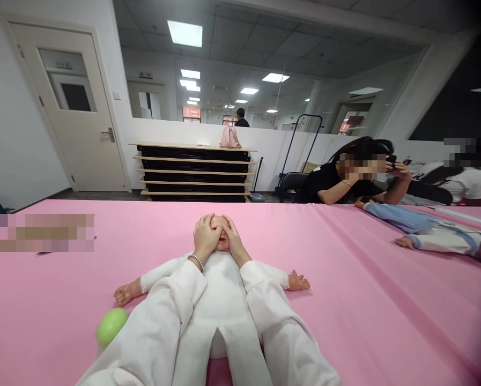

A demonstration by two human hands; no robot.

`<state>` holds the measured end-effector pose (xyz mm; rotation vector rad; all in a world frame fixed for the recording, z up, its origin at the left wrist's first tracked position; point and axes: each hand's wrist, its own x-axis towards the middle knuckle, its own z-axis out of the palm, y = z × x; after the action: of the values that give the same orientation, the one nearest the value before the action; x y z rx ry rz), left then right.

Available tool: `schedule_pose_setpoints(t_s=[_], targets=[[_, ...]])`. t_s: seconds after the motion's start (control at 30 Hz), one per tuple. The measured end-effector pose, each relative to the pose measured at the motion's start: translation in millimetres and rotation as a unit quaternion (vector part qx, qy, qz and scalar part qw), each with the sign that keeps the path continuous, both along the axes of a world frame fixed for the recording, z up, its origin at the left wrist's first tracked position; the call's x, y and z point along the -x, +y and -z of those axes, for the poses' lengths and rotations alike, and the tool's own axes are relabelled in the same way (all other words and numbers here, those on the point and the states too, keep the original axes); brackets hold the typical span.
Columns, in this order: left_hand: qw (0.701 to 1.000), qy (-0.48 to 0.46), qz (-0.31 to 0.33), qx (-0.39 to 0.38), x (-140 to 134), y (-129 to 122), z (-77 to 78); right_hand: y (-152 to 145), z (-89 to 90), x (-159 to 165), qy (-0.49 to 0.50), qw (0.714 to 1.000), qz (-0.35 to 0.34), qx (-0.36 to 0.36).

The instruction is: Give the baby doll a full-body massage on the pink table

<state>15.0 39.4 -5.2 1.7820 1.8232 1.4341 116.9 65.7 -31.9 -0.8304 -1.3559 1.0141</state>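
A baby doll [220, 292] in a white suit lies on its back on the pink-covered table, head away from me, arms spread wide. My left hand [206, 236], with a beaded bracelet at the wrist, cups the left side of the doll's head [223, 246]. On the other side my right hand [235, 238] curves round the head too. Both thumbs rest on the face near the eyes and nose, which are partly covered; the mouth shows between my hands. My white sleeves lie over parts of the doll's arms and body.
A green ball [111, 326] sits by the doll's hand at left. Another doll [437, 228], in blue and white, lies at right. A person in black [328, 182] leans at the table's far side. Behind are stacked black shelves [195, 169] and a pink backpack [229, 136].
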Motion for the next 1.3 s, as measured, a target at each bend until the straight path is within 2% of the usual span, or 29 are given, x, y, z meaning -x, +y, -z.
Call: schedule_pose_setpoints(t_s=[0.27, 0.4, 0.57, 0.67, 0.8, 0.9, 1.03, 1.1, 1.17, 1.3], targets=[[1.0, -0.003, 0.003, -0.004, 0.2, 5.2, 4.8, 3.9, 5.3, 0.1, 0.005, 1.0, 0.008, -0.003], [1.0, -0.009, 0.014, 0.007, 1.2, 7.1, 2.0, 7.1, 2.0, 0.7, 0.004, 1.0, -0.001, 0.006], [0.999, -0.035, 0.017, 0.02, 12.7, -6.7, -3.0, 0.5, -13.7, -2.3, -0.053, 0.995, 0.074, 0.039], [0.999, -0.046, 0.024, 0.013, 23.3, -25.9, 3.8, -16.9, -14.6, -6.8, -0.085, 0.99, 0.112, 0.028], [0.997, -0.04, 0.039, 0.053, 32.0, -62.4, 20.8, -55.6, -0.9, -16.1, -0.171, 0.976, 0.135, 0.007], [0.994, -0.041, 0.062, 0.078, 35.0, -96.3, 33.2, -90.8, 10.6, -26.4, -0.239, 0.964, 0.118, 0.004], [0.984, -0.064, 0.137, 0.098, 43.7, -146.6, 53.2, -135.9, 22.4, -41.7, -0.273, 0.96, 0.054, 0.0], [0.978, -0.078, 0.167, 0.097, 50.9, -169.8, 65.4, -154.6, 29.6, -47.5, -0.265, 0.964, 0.014, 0.006], [0.975, -0.09, 0.18, 0.09, 58.5, -188.2, 77.2, -168.8, 38.9, -51.7, -0.234, 0.972, 0.002, 0.013], [0.974, -0.091, 0.193, 0.078, 68.2, -207.4, 92.5, -179.8, 57.7, -57.1, -0.107, 0.986, 0.104, 0.072]])
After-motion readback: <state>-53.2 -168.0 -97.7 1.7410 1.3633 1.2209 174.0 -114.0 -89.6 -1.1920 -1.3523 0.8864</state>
